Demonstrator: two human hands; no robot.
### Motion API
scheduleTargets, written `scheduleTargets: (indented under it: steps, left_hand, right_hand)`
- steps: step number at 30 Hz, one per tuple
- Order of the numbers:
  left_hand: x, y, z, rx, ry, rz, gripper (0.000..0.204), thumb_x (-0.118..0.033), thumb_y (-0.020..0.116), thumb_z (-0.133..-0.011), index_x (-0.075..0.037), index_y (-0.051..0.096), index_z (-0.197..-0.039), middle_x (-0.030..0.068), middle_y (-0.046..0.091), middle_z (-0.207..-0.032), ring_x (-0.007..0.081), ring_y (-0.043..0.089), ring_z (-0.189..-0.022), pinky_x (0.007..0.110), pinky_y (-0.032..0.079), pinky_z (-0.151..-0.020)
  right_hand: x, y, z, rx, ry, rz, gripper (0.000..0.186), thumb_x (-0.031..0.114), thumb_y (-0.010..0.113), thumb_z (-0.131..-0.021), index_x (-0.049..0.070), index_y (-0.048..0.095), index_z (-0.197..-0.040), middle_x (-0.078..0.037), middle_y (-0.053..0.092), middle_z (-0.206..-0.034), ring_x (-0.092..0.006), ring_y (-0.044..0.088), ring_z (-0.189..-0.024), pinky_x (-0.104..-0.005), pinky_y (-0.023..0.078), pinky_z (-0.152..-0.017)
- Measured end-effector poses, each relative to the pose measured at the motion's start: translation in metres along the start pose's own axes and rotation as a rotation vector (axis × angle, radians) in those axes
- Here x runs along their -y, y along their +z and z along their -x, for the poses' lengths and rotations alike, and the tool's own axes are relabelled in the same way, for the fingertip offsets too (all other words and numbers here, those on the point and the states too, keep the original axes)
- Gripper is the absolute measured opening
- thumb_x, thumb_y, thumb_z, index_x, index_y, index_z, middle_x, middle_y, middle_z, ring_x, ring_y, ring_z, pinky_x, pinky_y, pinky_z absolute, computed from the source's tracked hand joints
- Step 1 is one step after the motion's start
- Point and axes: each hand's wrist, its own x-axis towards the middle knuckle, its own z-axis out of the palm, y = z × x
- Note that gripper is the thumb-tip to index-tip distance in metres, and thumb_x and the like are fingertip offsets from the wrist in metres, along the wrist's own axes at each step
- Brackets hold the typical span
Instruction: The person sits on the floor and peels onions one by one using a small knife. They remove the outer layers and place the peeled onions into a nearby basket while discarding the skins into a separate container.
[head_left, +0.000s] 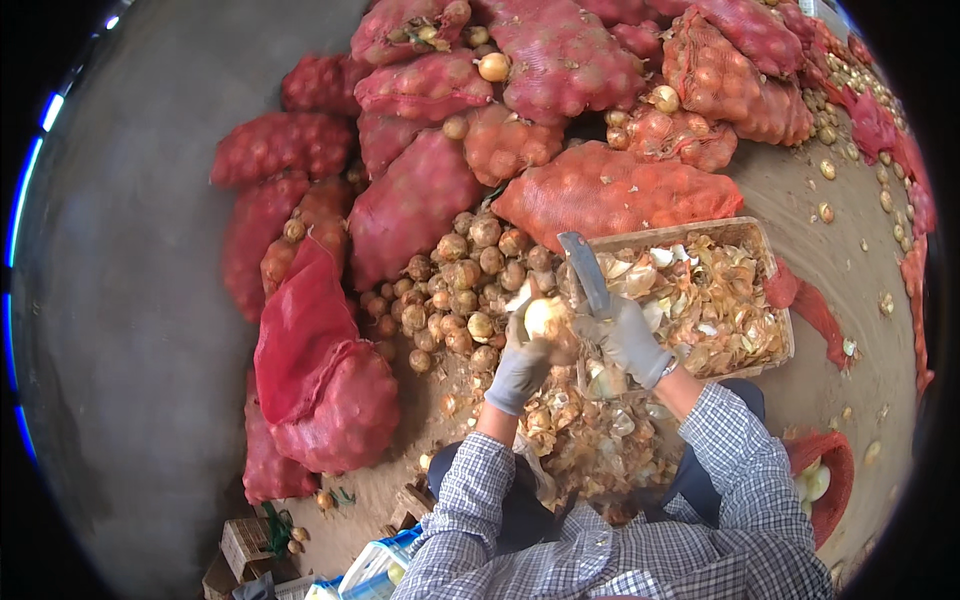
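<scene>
A rectangular tan crate (680, 231) brims with papery brown onion skins (725, 300); over its left edge, the grey-gloved right hand (635, 342) grips a flat grey metal knife (588, 274); just outside that edge, the grey-gloved left hand (520, 367) holds a round, pale, partly peeled onion (545, 317).

We bend both arms in front of our torso (660, 560), the checked sleeves (468, 500) slanting inward toward each other. Our left hand (522, 365), in a pale grey glove (512, 388), reaches forward with its fingers curled in a grip. Our right hand (634, 345), gloved alike, angles inward near it, fingers wrapped tight. Bare wrists (495, 423) show below both gloves; our knees (745, 397) stand apart.
</scene>
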Motion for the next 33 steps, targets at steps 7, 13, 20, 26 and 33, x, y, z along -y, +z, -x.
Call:
scheduleTargets:
  steps: [7, 13, 20, 26, 33]
  left_hand:
    - [0.014, -0.002, -0.01, -0.021, -0.056, 0.101, 0.05, -0.027, 0.069, -0.092, -0.005, 0.053, -0.133, 0.0073, 0.064, -0.12, 0.0229, 0.063, -0.113, 0.04, 0.053, -0.098]
    - [0.032, -0.041, -0.012, -0.247, 0.048, 0.034, 0.048, -0.04, 0.063, -0.096, -0.008, 0.053, -0.131, 0.0093, 0.064, -0.118, 0.0243, 0.068, -0.102, 0.038, 0.059, -0.087]
    - [0.005, -0.022, -0.026, -0.203, 0.053, 0.501, 0.076, -0.058, 0.068, -0.087, -0.016, 0.042, -0.145, 0.0065, 0.057, -0.136, 0.0321, 0.058, -0.122, 0.069, 0.05, -0.094]
    - [0.029, 0.017, -0.026, -0.131, -0.017, 0.122, 0.074, -0.052, 0.074, -0.085, -0.012, 0.046, -0.14, 0.0112, 0.055, -0.136, 0.0317, 0.058, -0.121, 0.056, 0.051, -0.101]
    - [0.001, -0.011, -0.018, 0.131, -0.172, 0.07, 0.085, -0.044, 0.082, -0.079, -0.004, 0.042, -0.144, 0.017, 0.055, -0.138, 0.0348, 0.056, -0.127, 0.056, 0.048, -0.105]
  right_hand:
    - [0.01, -0.004, 0.014, 0.215, 0.013, 0.114, 0.022, 0.014, 0.081, -0.084, 0.003, 0.069, -0.099, -0.004, 0.072, -0.09, -0.0078, 0.064, -0.083, -0.0245, 0.053, -0.076]
    - [-0.008, 0.003, 0.034, 0.58, 0.09, 0.236, 0.03, 0.023, 0.083, -0.082, 0.002, 0.07, -0.098, -0.002, 0.07, -0.087, -0.0072, 0.06, -0.081, -0.0277, 0.052, -0.076]
    - [0.003, -0.011, 0.044, 0.542, 0.456, -0.086, 0.033, 0.022, 0.081, -0.083, 0.002, 0.068, -0.107, -0.007, 0.071, -0.091, -0.0127, 0.064, -0.063, -0.0269, 0.054, -0.053]
    - [-0.024, -0.017, 0.015, 0.064, 0.18, -0.219, 0.054, 0.018, 0.077, -0.088, -0.001, 0.052, -0.133, -0.008, 0.068, -0.099, -0.012, 0.064, -0.063, -0.024, 0.052, -0.05]
    - [-0.005, -0.029, 0.01, 0.238, 0.179, -0.155, 0.057, 0.019, 0.08, -0.087, -0.001, 0.054, -0.133, -0.005, 0.068, -0.094, -0.0079, 0.063, -0.069, -0.0207, 0.052, -0.059]
